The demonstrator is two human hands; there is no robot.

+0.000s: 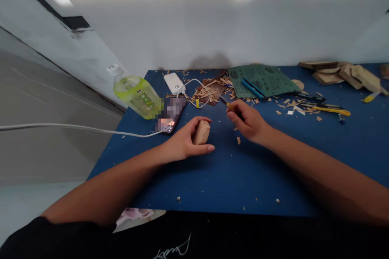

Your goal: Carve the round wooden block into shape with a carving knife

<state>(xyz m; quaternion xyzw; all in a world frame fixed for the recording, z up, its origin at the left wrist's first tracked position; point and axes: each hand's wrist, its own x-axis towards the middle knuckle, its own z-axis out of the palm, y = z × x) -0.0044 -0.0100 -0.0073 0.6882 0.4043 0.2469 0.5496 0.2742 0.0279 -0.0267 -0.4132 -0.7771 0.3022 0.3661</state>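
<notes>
One wooden block point(201, 132) sits closed inside your left hand point(182, 143) — your right hand point(245, 119) pinches a carving knife point(227, 105) near it at 1 o'clock; a phone point(172, 115) lies at 10, wood shavings point(209, 93) at 12, green sandpaper point(261, 81) at 2.

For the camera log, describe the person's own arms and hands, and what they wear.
The left arm and right arm are bare, as are the left hand and right hand: no gloves, watch or bracelet shows. A black top with white script lettering shows along the bottom of the view.
</notes>
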